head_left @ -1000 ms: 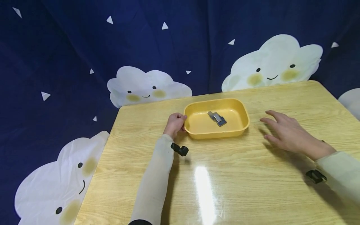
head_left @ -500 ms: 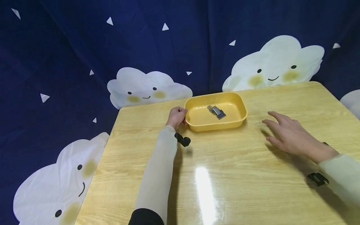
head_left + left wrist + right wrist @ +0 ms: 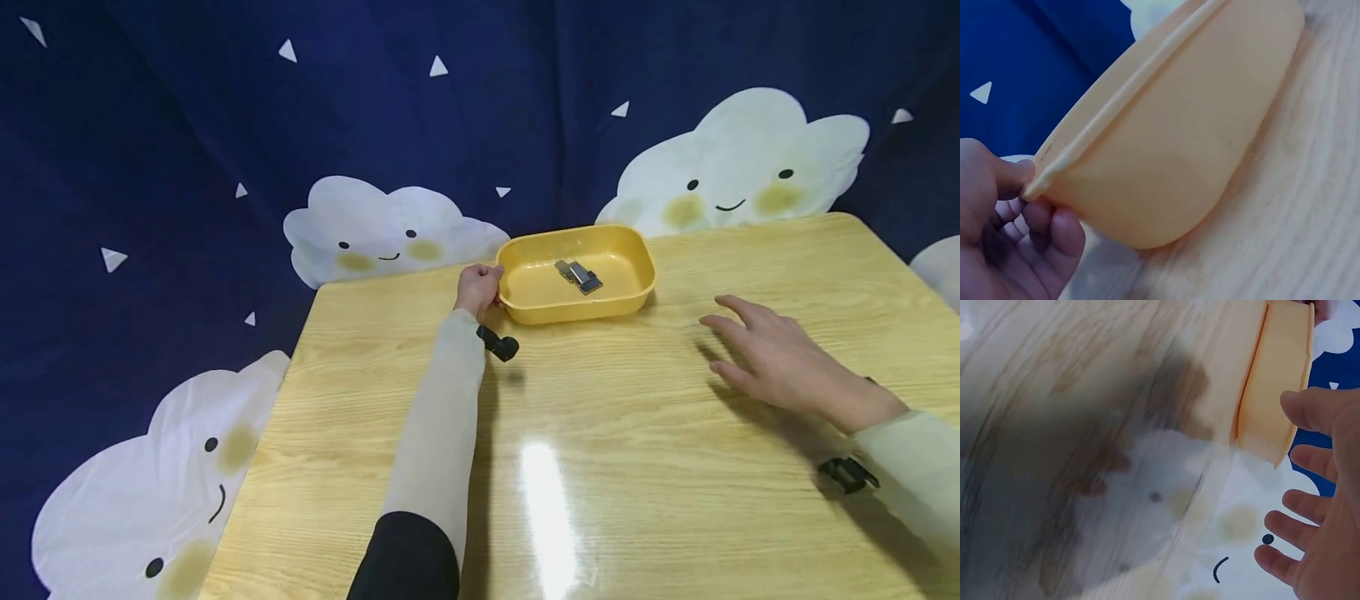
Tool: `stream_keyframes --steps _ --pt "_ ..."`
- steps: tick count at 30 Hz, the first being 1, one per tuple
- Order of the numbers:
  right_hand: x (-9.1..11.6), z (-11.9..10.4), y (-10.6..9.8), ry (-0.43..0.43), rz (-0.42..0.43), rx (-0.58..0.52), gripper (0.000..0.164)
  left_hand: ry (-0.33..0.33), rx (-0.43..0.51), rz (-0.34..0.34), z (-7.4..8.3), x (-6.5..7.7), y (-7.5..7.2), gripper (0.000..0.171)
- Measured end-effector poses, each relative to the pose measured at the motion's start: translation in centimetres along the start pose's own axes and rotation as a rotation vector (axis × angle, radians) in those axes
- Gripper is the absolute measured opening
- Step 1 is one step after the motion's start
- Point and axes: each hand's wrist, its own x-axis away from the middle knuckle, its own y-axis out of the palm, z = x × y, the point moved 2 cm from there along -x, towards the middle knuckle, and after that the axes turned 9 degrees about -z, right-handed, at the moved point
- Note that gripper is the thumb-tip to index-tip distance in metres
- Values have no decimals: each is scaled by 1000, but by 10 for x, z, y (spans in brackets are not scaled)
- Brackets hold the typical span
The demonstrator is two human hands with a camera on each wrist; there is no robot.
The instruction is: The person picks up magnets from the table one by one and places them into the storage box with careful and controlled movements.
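Note:
A yellow plastic basin (image 3: 576, 312) is near the back edge of the wooden table. My left hand (image 3: 478, 289) pinches its left rim; in the left wrist view the thumb (image 3: 1015, 177) lies over the rim with curled fingers beneath. Inside the basin lie small flat pieces (image 3: 579, 277), dark and silvery, overlapping each other; their kind is too small to make out. To the right of the basin, my right hand (image 3: 780, 358) hovers above the table with its fingers spread and nothing in them. The right wrist view shows that same hand (image 3: 1329, 487) apart from the basin.
The light wooden table (image 3: 637, 467) reflects a bright strip of light at its front. Behind it hangs a dark blue curtain (image 3: 450, 117) with white clouds and small triangles. Black wrist cameras are strapped to both sleeves.
My left hand has pushed the basin away towards the table's back edge, with the small pieces riding inside. The right hand has stayed nearly still.

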Motion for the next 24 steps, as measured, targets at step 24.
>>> stream_keyframes --steps 24 --pt "19 12 0 44 -29 -89 59 -85 -39 124 7 -30 2 30"
